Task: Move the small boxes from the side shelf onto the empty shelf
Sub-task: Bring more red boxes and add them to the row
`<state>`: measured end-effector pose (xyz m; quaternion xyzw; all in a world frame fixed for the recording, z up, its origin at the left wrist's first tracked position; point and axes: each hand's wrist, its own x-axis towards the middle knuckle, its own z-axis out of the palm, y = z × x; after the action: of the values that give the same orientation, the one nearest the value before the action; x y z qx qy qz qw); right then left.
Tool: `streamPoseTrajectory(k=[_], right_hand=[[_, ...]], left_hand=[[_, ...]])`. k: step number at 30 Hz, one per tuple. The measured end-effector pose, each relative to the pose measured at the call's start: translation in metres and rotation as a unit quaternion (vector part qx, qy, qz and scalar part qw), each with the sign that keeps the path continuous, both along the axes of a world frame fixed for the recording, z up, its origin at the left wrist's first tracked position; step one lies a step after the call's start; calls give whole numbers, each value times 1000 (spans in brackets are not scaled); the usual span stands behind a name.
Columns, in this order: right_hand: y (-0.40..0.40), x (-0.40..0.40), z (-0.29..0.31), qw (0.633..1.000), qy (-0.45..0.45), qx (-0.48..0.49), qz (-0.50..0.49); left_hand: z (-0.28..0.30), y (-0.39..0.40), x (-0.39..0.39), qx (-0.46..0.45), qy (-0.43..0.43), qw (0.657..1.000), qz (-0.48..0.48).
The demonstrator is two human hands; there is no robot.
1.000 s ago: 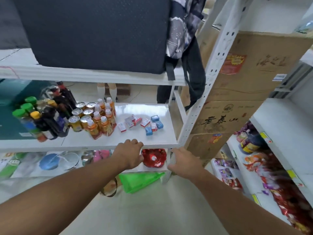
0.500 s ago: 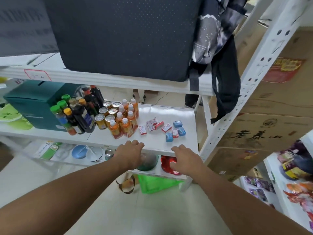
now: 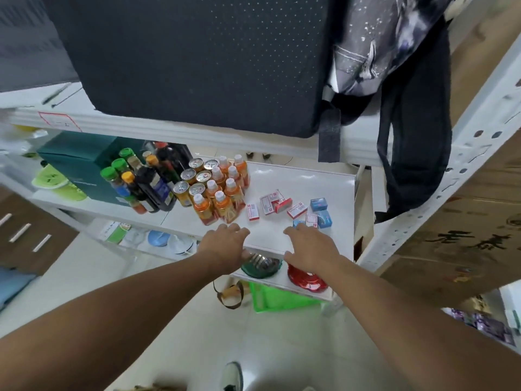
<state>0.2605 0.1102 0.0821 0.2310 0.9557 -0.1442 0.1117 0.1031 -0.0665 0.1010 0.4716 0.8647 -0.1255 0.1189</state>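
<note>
From the head view, the small boxes [image 3: 290, 208], flat cardboard packs in red-and-white and blue, lie scattered on the glossy white shelf [image 3: 332, 187] beside ribbed orange bottles [image 3: 222, 193] and metal-topped cans [image 3: 194, 179]. The left hand [image 3: 222, 246] rests palm-down at the shelf's front edge, fingers relaxed, gripping nothing. The right hand [image 3: 310, 246] reaches flat towards the nearest blue box, fingers extended, holding nothing.
</note>
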Motion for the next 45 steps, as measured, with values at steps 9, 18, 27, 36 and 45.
streamPoseTrajectory(k=[9,18,27,36,45], right_hand=[[11,-55,-7,999,-37,12,-13],[0,-89,-27,990,-98,12,-96],[2,-111,-48,985,-107,1,-135],[56,-129,-70,990,-60,3,-129],[112,-161,-101,994,-44,48,-84]], left_hand=[[-23,18,-55,30,-18,999,7],[-86,40,-105,98,-108,988,58],[-136,83,-129,112,-145,980,78],[-152,130,-121,168,-110,956,215],[-155,121,-105,163,-147,946,240]])
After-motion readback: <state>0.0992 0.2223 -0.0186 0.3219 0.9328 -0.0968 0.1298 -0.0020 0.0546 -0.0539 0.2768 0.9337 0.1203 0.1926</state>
